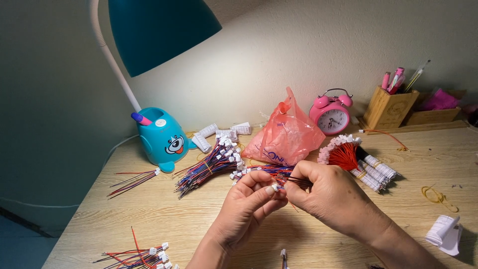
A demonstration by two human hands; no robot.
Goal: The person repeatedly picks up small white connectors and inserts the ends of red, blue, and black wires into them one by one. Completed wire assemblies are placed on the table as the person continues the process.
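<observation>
Over the middle of the pale wooden desk (149, 209), my left hand (246, 204) and my right hand (323, 194) meet, fingertips touching. My left thumb and fingers are pinched shut on a small white plastic connector (275, 188), while my right hand is curled closed around the thin red, blue and black wires (294, 180) running from it. Just behind my hands lies a bundle of the same wires with white plugs (211, 162), fanned out beside a teal desk lamp with a cartoon-face base (164, 139). A crumpled pink plastic bag (289, 134) sits past my knuckles, with a pink twin-bell alarm clock (331, 114) near it. To my right rests a tied sheaf of red wires with white ends (348, 154), and farther back a wooden pen holder (388, 107). Loose wires (139, 256) lie at the near left edge.
</observation>
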